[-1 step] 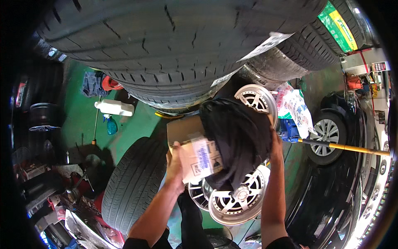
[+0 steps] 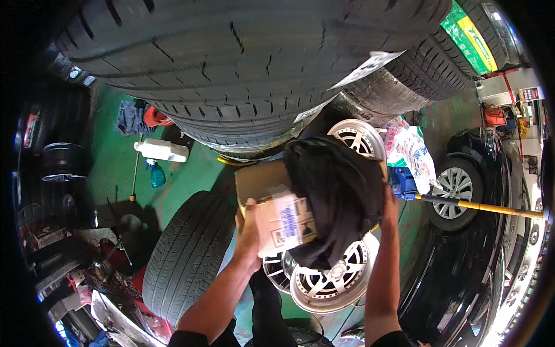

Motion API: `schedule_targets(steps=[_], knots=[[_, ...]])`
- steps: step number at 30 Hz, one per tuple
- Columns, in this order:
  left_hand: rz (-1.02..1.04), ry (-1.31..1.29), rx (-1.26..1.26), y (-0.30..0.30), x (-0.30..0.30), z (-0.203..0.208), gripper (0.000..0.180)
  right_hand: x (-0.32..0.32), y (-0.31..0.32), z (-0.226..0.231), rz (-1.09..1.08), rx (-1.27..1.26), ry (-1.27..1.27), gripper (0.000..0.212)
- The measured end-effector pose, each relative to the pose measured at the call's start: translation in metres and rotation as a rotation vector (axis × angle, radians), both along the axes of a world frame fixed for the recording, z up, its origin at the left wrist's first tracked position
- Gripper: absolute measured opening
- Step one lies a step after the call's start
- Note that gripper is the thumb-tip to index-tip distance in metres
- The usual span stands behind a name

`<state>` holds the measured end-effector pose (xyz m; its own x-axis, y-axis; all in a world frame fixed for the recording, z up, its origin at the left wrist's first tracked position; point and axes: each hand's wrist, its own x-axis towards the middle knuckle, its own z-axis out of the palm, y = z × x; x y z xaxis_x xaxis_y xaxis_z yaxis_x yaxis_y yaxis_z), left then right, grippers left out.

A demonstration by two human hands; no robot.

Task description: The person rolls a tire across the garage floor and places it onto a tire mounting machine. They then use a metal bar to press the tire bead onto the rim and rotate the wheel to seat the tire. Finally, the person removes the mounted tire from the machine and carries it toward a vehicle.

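- While both arms reach upward, the left hand [image 2: 250, 231] grips the cardboard box [image 2: 276, 209] at its lower left corner, fingers closed around the edge.
- Right hand [image 2: 389, 203] presses against the black cloth [image 2: 338, 194] draped over the box; its finger spread is hidden.
- Below them lies a tyre [image 2: 188, 254] with an alloy wheel [image 2: 329, 277] beside it.
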<state>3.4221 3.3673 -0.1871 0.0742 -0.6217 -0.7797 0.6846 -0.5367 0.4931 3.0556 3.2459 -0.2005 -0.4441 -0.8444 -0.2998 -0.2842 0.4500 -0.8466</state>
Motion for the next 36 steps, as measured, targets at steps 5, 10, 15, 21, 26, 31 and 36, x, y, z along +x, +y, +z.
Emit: schedule_targets(steps=[5, 10, 15, 21, 26, 31, 36], knots=[[-0.329, 0.061, -0.060, -0.049, -0.044, 0.084, 0.069, -0.084, -0.025, 0.100, 0.031, -0.128, 0.326, 0.063], [-0.511, 0.138, -0.028, -0.128, -0.121, 0.058, 0.071, -0.165, -0.106, 0.144, 0.033, 0.068, 0.513, 0.076], [-0.459, 0.076, -0.163, -0.156, -0.180, -0.013, 0.061, -0.193, -0.135, 0.084, -0.073, 0.192, -0.287, 0.100], [-0.648, 0.142, 0.010, 0.079, -0.129, -0.057, 0.049, -0.126, -0.153, -0.042, 0.049, 0.386, -0.407, 0.096], [0.767, 0.553, 0.687, 0.324, 0.007, -0.027, 0.046, -0.039, -0.177, -0.082, 0.158, 0.273, 0.210, 0.078], [1.663, 0.508, 0.410, 0.416, 0.064, -0.023, 0.085, 0.268, -0.022, -0.032, 0.951, -0.326, 0.309, 0.046], [1.676, 0.413, -0.178, 0.386, 0.090, -0.058, 0.088, 0.560, 0.147, -0.004, 1.905, -0.374, 0.030, 0.046]])
